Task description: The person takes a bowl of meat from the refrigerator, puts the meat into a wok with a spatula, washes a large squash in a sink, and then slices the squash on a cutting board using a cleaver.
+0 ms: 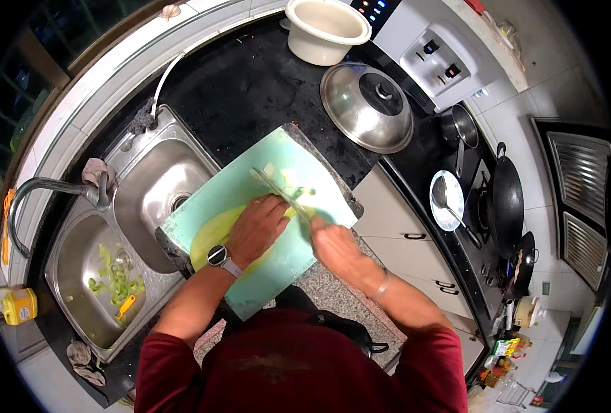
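Observation:
On a pale teal cutting board (257, 289) lies a long, peeled, pale green vegetable (212, 234); its exact kind is unclear. My left hand (259, 221) presses down on it with curled fingers, holding it near its cut end. In my right hand (334, 244), the handle of a kitchen knife (278, 189) is gripped. The blade runs away to the far left, just beyond my left fingertips. Pale cut pieces (298, 191) lie on the board past the blade. My right palm hides most of the handle.
Left of the board is a double steel sink (140, 182) with green peelings (116, 279) and a yellow-handled peeler (125, 306). A domed wok lid (367, 110) and a cream pot (326, 31) stand beyond. At right are a plate (438, 217) with a ladle and a black wok (506, 206).

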`<state>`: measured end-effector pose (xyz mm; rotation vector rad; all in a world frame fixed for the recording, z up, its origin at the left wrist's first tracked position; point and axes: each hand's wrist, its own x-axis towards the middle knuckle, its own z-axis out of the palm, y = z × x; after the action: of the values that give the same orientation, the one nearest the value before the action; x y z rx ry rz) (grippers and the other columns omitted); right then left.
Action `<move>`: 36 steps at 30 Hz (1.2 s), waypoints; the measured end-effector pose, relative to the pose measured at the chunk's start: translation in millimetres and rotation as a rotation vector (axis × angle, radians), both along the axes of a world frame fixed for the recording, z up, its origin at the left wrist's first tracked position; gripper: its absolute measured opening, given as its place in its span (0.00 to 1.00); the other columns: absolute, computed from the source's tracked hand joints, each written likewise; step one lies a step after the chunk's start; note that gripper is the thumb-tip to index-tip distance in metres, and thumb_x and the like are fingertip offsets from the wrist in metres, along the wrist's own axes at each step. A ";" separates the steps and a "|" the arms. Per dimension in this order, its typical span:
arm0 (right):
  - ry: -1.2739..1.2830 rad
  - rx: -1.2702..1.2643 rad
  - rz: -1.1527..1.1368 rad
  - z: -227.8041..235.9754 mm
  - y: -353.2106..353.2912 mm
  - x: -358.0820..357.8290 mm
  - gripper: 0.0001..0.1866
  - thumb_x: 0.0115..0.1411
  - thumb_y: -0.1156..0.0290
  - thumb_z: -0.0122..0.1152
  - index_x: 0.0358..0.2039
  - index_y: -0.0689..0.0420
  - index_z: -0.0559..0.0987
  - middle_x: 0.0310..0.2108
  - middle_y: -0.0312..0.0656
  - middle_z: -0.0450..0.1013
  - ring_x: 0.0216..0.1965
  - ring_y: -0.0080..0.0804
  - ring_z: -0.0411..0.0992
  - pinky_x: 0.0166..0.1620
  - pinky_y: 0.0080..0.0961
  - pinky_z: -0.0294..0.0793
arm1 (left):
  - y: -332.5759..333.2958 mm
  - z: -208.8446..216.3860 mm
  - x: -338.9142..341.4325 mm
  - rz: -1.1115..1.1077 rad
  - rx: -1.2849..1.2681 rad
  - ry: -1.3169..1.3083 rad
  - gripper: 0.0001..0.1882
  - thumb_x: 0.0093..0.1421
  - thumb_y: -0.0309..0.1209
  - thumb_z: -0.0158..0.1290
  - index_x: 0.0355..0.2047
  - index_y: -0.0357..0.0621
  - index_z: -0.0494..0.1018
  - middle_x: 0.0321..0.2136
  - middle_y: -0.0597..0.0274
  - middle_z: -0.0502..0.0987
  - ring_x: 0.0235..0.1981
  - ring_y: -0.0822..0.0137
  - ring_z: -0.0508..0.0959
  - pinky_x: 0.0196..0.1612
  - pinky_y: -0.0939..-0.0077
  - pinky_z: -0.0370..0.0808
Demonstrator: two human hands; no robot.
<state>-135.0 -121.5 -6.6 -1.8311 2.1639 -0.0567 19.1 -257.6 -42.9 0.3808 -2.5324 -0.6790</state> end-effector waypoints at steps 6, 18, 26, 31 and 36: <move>-0.016 0.074 0.005 5.5 1.2 4.2 0.07 0.56 0.83 0.47 0.35 0.72 0.71 0.20 0.58 0.75 0.23 0.53 0.78 0.26 0.42 0.79 | 1.8 -3.2 -0.2 0.026 0.020 0.002 0.19 0.56 0.28 0.59 0.48 0.40 0.72 0.45 0.54 0.74 0.46 0.52 0.74 0.49 0.61 0.72; -0.040 0.011 0.015 -8.6 3.5 1.5 0.12 0.57 0.81 0.48 0.39 0.76 0.70 0.19 0.59 0.75 0.21 0.54 0.77 0.25 0.44 0.79 | 2.2 -2.9 1.1 0.013 0.041 -0.022 0.19 0.56 0.29 0.59 0.47 0.39 0.73 0.44 0.54 0.74 0.46 0.51 0.74 0.49 0.60 0.72; -0.082 0.036 0.036 23.7 11.6 7.6 0.08 0.55 0.82 0.48 0.35 0.74 0.70 0.19 0.59 0.74 0.23 0.55 0.78 0.27 0.44 0.79 | 2.3 -9.2 4.3 0.061 0.036 0.030 0.16 0.57 0.30 0.58 0.45 0.39 0.73 0.44 0.54 0.74 0.45 0.51 0.74 0.48 0.59 0.72; -0.011 -0.059 -0.009 -13.6 -7.9 9.5 0.09 0.53 0.84 0.49 0.34 0.75 0.70 0.19 0.59 0.74 0.23 0.54 0.78 0.26 0.42 0.79 | 2.9 -7.7 1.1 0.039 0.058 -0.016 0.16 0.57 0.30 0.58 0.45 0.39 0.73 0.43 0.54 0.74 0.45 0.51 0.74 0.48 0.60 0.72; -0.068 0.047 0.016 31.4 6.1 8.9 0.09 0.54 0.83 0.48 0.36 0.74 0.71 0.19 0.60 0.75 0.23 0.54 0.78 0.26 0.42 0.79 | 2.8 -9.9 3.8 0.061 0.037 0.024 0.16 0.57 0.29 0.58 0.45 0.40 0.73 0.42 0.54 0.74 0.44 0.51 0.75 0.46 0.61 0.73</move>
<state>-126.1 -115.4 24.8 -1.7942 2.0866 -0.0634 22.8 -254.7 -52.8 0.4574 -2.4778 -0.7040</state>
